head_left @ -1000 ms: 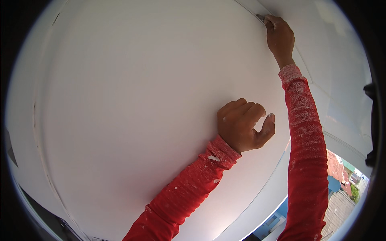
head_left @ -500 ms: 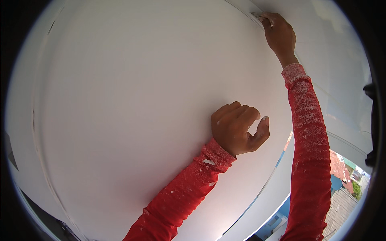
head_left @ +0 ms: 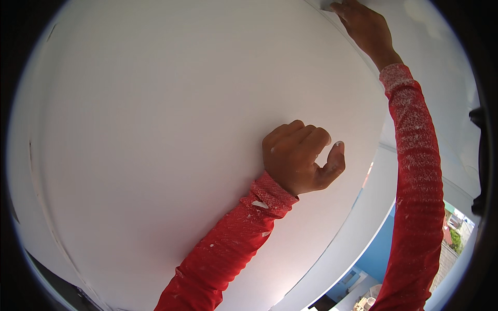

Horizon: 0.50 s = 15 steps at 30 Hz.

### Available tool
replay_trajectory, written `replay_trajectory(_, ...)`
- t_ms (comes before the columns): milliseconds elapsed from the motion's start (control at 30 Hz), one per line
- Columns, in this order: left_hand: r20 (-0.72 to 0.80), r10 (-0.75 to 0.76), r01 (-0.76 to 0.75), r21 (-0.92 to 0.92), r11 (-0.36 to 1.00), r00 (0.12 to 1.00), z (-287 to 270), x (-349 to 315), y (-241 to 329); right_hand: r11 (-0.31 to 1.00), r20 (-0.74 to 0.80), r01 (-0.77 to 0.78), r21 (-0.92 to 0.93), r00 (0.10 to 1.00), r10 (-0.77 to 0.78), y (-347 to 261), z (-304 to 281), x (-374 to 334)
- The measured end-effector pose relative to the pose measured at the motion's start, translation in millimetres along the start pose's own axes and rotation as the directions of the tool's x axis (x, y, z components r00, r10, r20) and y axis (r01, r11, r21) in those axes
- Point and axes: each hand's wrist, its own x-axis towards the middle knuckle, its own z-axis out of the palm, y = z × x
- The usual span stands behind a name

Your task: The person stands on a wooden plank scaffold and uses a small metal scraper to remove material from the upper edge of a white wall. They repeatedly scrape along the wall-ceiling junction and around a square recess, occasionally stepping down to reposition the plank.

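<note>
A large smooth white panel [head_left: 166, 114] fills most of the view. Along the seam [head_left: 340, 28] at its upper right edge, my right hand [head_left: 364, 27] pinches what looks like a small putty knife [head_left: 327, 6] with a thin grey blade. Its handle is hidden by my fingers, and the top of the hand reaches the picture's edge. My left hand [head_left: 301, 155] is near the panel's middle right, its fingers loosely curled and the thumb standing apart, with nothing seen between them. White smears mark its thumb and fingertips. White dust covers both red sleeves.
Another white surface [head_left: 430, 88] continues beyond the seam on the right. Past the panel's lower right edge, a blue wall [head_left: 376, 249] and a room with several objects show below. Outside at far right are a plant [head_left: 455, 241] and rooftops. A dark gap [head_left: 57, 287] lies at lower left.
My right hand has moved up and slightly right with the putty knife. In the picture, my left hand sits slightly higher and further left, its pose the same. The view has shifted a little.
</note>
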Motion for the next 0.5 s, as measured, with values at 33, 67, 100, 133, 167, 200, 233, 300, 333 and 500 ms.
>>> replay_trajectory(33, 0.003, 0.002, -0.002, 0.002, 1.0, 1.0, 0, 0, 0, 1.0, 0.015, 0.001, -0.022, 1.0, 0.0, 4, 2, -4)
replay_trajectory(67, 0.008, 0.005, -0.005, 0.004, 1.0, 1.0, -1, 1, -1, 0.999, 0.031, 0.0, -0.042, 1.0, 0.001, 9, 4, -8)
replay_trajectory(100, 0.015, 0.003, -0.003, 0.003, 1.0, 1.0, -1, 2, -1, 0.998, 0.047, 0.001, -0.062, 0.999, 0.002, 15, 7, -15)
replay_trajectory(133, 0.023, 0.003, -0.003, 0.002, 1.0, 1.0, -2, 3, -1, 0.998, 0.059, -0.016, -0.052, 0.998, 0.019, 21, 10, -21)
replay_trajectory(167, 0.023, 0.007, -0.007, -0.002, 1.0, 1.0, -5, 3, -1, 0.998, 0.071, -0.044, -0.033, 0.996, 0.046, 25, 13, -29)
replay_trajectory(200, 0.047, 0.001, -0.001, 0.003, 1.0, 0.999, -5, 3, -1, 0.998, 0.084, -0.064, -0.023, 0.994, 0.066, 31, 16, -36)
replay_trajectory(233, 0.049, 0.001, -0.001, 0.002, 1.0, 0.999, -6, 3, -1, 0.992, 0.043, -0.115, 0.049, 0.993, 0.113, 34, 18, -41)
replay_trajectory(300, 0.057, 0.001, -0.001, 0.002, 1.0, 0.998, -8, 4, -1, 0.957, -0.032, -0.205, 0.203, 0.976, 0.216, 35, 21, -46)
replay_trajectory(333, 0.06, 0.004, -0.005, 0.004, 1.0, 0.998, -9, 4, -1, 0.955, -0.059, -0.182, 0.234, 0.978, 0.201, 33, 21, -45)
replay_trajectory(500, 0.083, 0.02, -0.023, 0.034, 0.999, 0.996, -14, 9, -1, 0.945, -0.072, -0.097, 0.314, 0.989, 0.126, 11, 13, -16)
